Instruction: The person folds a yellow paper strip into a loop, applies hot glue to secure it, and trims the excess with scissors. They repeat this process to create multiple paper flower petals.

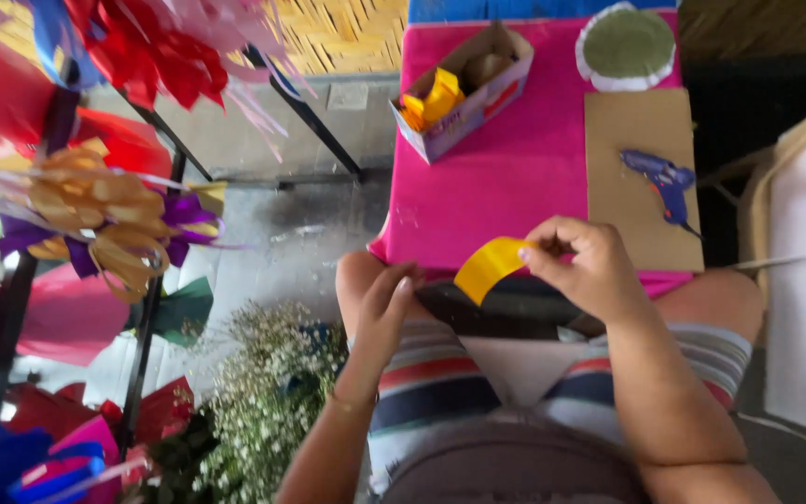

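Just below the pink table (506, 177), the right hand (590, 271) pinches a yellow ribbon (489, 266) by one end; thin and limp, it looks weightless and easily creased, while the left hand (384, 313) hovers open-fingered beside it

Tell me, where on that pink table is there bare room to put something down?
The widest bare patch of the pink table lies between the box and the cardboard sheet, reaching down to the right hand with its yellow ribbon. The cardboard around the glue gun is partly free. The far edge, by the box and round pad, is crowded.
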